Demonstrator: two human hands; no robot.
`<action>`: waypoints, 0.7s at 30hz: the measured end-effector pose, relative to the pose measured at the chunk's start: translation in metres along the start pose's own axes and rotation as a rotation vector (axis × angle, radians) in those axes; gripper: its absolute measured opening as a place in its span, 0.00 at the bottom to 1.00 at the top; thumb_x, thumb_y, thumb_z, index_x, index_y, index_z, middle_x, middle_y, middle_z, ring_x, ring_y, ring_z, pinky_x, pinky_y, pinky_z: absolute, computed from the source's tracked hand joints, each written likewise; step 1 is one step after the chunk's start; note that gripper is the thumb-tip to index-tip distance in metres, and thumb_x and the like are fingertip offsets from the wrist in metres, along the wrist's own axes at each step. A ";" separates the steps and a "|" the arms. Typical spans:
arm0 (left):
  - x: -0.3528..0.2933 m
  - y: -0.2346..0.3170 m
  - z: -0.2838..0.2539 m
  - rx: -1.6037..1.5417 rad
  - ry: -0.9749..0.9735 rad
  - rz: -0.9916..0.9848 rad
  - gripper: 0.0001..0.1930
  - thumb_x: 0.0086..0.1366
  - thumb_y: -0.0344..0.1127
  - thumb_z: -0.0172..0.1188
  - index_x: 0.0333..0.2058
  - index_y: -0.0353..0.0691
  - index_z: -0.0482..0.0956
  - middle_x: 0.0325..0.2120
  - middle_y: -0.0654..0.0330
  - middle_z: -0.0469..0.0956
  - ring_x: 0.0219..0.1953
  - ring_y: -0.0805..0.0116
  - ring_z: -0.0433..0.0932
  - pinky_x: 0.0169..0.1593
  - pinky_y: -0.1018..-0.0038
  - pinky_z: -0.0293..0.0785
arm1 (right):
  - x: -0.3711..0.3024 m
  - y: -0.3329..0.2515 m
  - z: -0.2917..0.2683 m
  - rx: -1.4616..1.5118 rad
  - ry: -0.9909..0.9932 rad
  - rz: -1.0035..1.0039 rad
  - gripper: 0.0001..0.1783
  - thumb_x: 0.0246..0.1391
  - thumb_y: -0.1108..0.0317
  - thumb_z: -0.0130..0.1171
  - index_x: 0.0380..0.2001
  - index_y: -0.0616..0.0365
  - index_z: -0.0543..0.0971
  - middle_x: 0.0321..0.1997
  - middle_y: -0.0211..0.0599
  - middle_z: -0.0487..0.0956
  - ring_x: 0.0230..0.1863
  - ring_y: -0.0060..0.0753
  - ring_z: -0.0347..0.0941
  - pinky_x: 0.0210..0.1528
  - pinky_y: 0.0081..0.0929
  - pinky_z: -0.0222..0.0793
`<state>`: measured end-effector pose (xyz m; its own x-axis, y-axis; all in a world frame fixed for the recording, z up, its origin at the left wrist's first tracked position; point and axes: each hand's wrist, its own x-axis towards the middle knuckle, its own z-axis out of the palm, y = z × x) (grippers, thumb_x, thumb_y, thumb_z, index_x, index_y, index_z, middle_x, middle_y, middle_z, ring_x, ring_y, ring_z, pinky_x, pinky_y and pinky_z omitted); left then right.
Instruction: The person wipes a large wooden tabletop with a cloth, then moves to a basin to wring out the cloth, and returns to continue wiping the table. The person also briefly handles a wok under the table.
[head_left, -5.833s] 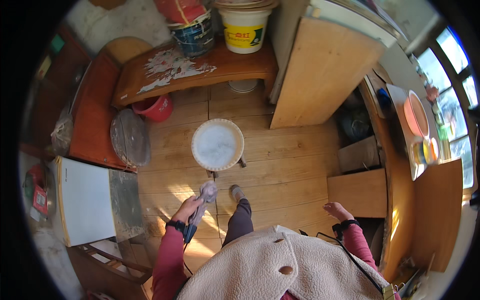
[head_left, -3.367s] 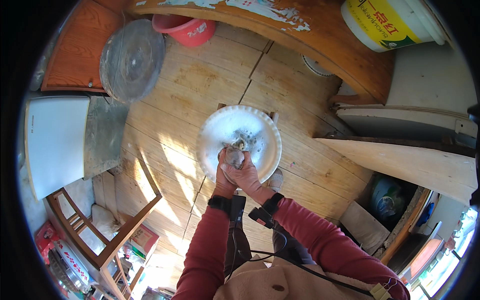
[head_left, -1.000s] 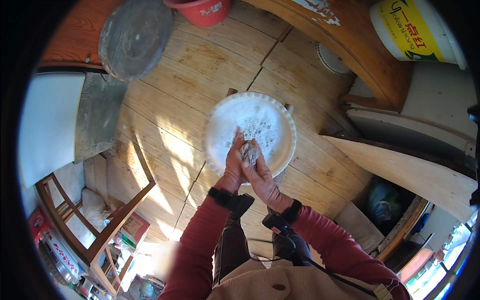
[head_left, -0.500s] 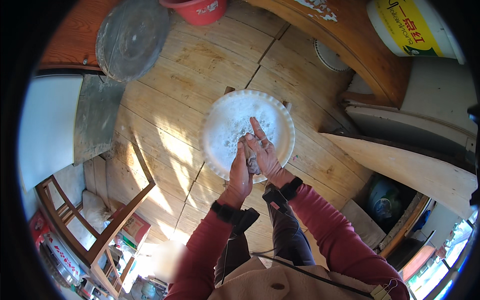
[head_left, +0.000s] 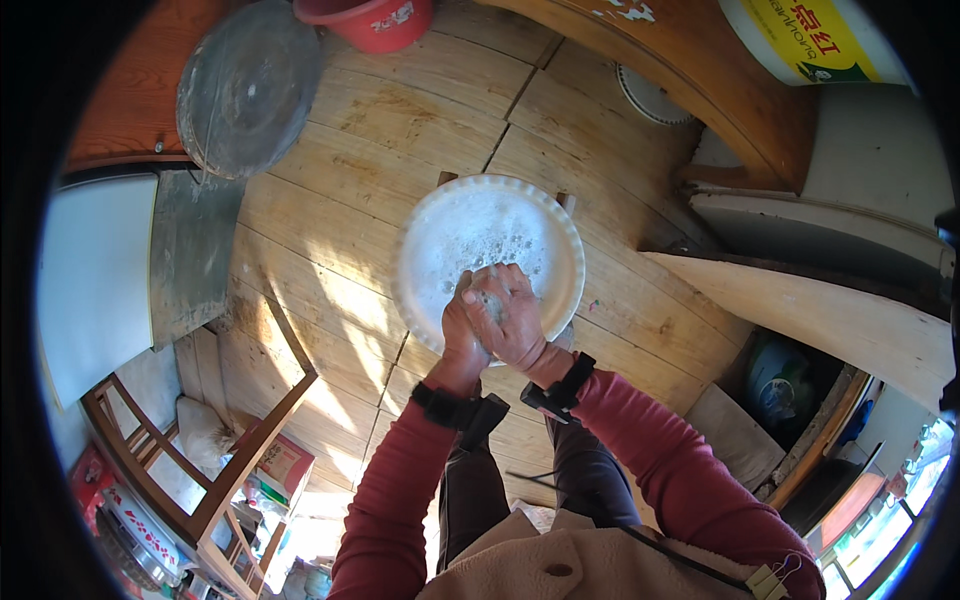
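Observation:
A round white basin (head_left: 572,255) with a scalloped rim holds water covered in white suds (head_left: 480,225). Over its near side my two hands are pressed together. My right hand (head_left: 518,318) is folded across the top, its fingers curled around a wet greyish cloth (head_left: 490,304). Against the cloth from the other side, my left hand (head_left: 462,335) is closed, its fingers mostly covered by the right. Only a little of the wadded cloth shows between them. Both wrists wear black straps.
Wooden stool ends (head_left: 566,203) poke out beneath the basin. Beyond are a red tub (head_left: 385,25) and a round dark lid (head_left: 250,90). A wooden chair (head_left: 205,490) stands at left. A pale board (head_left: 810,310) and a white bucket (head_left: 810,40) are at right.
The right fingers, stretched out before, have curled down over the cloth and the left hand. Less of the cloth shows now. The whole view has shifted slightly.

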<state>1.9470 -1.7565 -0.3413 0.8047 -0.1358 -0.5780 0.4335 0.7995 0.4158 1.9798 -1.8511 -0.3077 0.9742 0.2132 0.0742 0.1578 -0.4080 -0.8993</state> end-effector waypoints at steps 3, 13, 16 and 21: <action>0.006 0.006 0.003 0.588 0.120 0.047 0.16 0.62 0.46 0.54 0.43 0.41 0.72 0.39 0.51 0.75 0.44 0.54 0.73 0.48 0.60 0.66 | 0.006 0.002 0.000 -0.029 -0.023 -0.001 0.13 0.53 0.60 0.57 0.33 0.60 0.76 0.37 0.50 0.76 0.40 0.56 0.70 0.45 0.45 0.65; 0.018 0.010 -0.001 0.326 0.397 -0.254 0.19 0.68 0.54 0.48 0.38 0.44 0.76 0.31 0.65 0.79 0.32 0.68 0.79 0.35 0.70 0.75 | 0.005 0.039 -0.002 0.368 -0.135 0.339 0.19 0.62 0.56 0.47 0.33 0.63 0.77 0.39 0.55 0.78 0.48 0.55 0.71 0.51 0.41 0.65; 0.031 0.021 -0.011 0.301 0.324 -0.101 0.10 0.66 0.43 0.55 0.37 0.43 0.73 0.34 0.63 0.76 0.36 0.73 0.75 0.41 0.76 0.73 | -0.001 0.070 0.002 0.152 0.012 0.316 0.23 0.64 0.55 0.45 0.54 0.60 0.70 0.54 0.57 0.70 0.56 0.56 0.65 0.59 0.40 0.60; 0.056 0.014 -0.039 0.708 0.448 0.060 0.10 0.58 0.37 0.64 0.31 0.40 0.72 0.32 0.65 0.73 0.31 0.75 0.74 0.31 0.79 0.70 | -0.018 0.098 0.003 -0.224 -0.088 0.383 0.29 0.59 0.56 0.53 0.61 0.55 0.65 0.64 0.53 0.61 0.63 0.56 0.58 0.62 0.41 0.56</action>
<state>1.9826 -1.7296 -0.3953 0.6622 0.2604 -0.7027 0.6673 0.2218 0.7110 1.9772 -1.8920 -0.3984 0.9533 0.0803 -0.2913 -0.1707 -0.6524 -0.7384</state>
